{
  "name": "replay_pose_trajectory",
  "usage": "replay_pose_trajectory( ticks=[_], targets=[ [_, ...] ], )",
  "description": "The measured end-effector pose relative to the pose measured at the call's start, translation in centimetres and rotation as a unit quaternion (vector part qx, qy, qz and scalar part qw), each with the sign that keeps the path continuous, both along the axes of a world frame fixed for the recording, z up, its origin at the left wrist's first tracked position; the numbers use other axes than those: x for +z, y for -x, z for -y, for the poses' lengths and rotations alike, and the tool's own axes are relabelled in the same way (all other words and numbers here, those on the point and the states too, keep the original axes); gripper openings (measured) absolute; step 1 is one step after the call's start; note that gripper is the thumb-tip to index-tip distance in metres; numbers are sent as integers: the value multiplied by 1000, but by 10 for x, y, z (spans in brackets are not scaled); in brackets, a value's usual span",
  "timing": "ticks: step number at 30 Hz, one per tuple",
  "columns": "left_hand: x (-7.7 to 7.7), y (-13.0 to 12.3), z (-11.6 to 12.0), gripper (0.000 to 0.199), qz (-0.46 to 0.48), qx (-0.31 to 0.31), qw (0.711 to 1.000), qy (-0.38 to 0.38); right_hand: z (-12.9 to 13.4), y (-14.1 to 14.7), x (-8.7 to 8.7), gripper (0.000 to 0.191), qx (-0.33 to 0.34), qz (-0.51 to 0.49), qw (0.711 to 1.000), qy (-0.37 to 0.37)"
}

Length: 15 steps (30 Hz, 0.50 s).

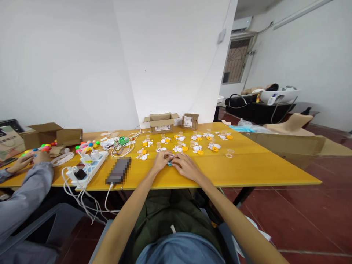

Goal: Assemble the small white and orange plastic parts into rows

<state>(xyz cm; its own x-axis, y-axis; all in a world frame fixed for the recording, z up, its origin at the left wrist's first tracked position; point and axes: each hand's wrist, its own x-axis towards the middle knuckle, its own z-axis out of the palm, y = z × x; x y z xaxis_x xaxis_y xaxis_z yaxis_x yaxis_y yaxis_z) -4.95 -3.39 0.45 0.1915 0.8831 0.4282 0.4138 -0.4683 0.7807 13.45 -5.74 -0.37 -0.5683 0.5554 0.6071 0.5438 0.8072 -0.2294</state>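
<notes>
My left hand [162, 161] and my right hand [184, 165] meet near the front edge of the yellow table, fingers closed around a small teal part [169, 163] between them. Something whitish shows at the fingertips above it, too small to name. Beyond the hands lie several small groups of white discs [197, 148], yellow-orange rings [200, 152] and clear round cups. One clear cup [230, 153] stands apart to the right.
Open cardboard boxes [162, 123] stand by the wall. To the left are a power strip [92, 168] with tangled white cables, a dark phone-like device [119, 170] and a co-worker's hands [23, 161] beside colourful beads. A large carton [291, 146] sits right of the table.
</notes>
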Motion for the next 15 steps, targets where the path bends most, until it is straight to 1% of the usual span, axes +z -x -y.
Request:
replay_pose_trajectory(
  ticks=[4,8,12,15],
  targets=[
    [-1,-1,1,15,-19,-2,1000,9,0,1,-1,21,1,-10,1000,5],
    [-2,-1,2,21,-22,-19,999,24,0,1,-1,22,2,-16,1000,13],
    [-1,-2,3,19,-11,-27,999,22,0,0,-1,20,-3,-23,1000,19],
    [0,-2,7,17,-7,-18,1000,3,-1,-1,0,19,-3,-19,1000,24]
  ],
)
